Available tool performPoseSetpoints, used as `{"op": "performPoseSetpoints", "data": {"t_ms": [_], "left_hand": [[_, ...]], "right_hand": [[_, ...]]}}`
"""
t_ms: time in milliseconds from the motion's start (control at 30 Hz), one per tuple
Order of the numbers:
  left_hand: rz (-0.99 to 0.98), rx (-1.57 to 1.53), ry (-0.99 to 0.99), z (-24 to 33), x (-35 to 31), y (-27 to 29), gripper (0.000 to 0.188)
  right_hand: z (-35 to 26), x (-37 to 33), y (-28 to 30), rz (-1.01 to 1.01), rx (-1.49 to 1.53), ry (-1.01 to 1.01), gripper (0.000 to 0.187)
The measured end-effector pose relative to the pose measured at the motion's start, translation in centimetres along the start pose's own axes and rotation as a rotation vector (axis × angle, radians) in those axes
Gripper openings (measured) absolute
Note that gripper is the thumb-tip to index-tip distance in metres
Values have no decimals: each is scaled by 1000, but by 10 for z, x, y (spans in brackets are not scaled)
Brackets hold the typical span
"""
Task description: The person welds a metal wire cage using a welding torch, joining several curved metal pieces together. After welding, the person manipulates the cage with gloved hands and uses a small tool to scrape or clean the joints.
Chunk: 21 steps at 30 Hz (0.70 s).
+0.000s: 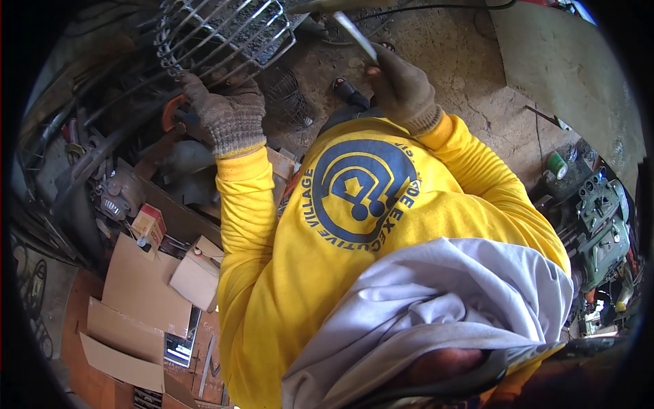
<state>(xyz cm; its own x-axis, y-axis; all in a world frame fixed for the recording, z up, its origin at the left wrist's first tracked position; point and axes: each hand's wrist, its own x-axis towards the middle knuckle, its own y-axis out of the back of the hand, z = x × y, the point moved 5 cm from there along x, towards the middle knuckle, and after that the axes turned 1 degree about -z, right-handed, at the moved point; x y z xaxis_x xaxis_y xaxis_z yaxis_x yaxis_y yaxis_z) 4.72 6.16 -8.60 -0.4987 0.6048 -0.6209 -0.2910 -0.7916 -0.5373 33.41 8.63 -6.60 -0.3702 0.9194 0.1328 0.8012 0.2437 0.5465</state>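
Note:
My left hand (228,116), in a grey knit glove, grips the lower edge of a metal wire grille (218,34) at the top left. My right hand (403,90), also gloved, is closed around a thin flat metal rod (355,35) that points up and to the left toward the grille's right corner. Both yellow sleeves reach up from my chest. A white cloth (443,300) hangs below my face and covers the lower middle of the view.
Cardboard boxes (143,293) lie at the lower left beside scrap metal parts (116,191). A small round wire cage (286,102) and a black tool (347,92) rest on the concrete floor (470,75). A green machine (603,225) stands right, a flat board (572,68) top right.

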Motion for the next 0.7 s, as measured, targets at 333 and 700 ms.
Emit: {"op": "performPoseSetpoints", "data": {"t_ms": [333, 700], "left_hand": [[-212, -180, 13, 11, 16, 8, 61], [-223, -138, -276, 50, -35, 66, 66]], "right_hand": [[26, 89, 28, -271, 280, -417, 36], [59, 135, -17, -211, 56, -412, 43]]}}
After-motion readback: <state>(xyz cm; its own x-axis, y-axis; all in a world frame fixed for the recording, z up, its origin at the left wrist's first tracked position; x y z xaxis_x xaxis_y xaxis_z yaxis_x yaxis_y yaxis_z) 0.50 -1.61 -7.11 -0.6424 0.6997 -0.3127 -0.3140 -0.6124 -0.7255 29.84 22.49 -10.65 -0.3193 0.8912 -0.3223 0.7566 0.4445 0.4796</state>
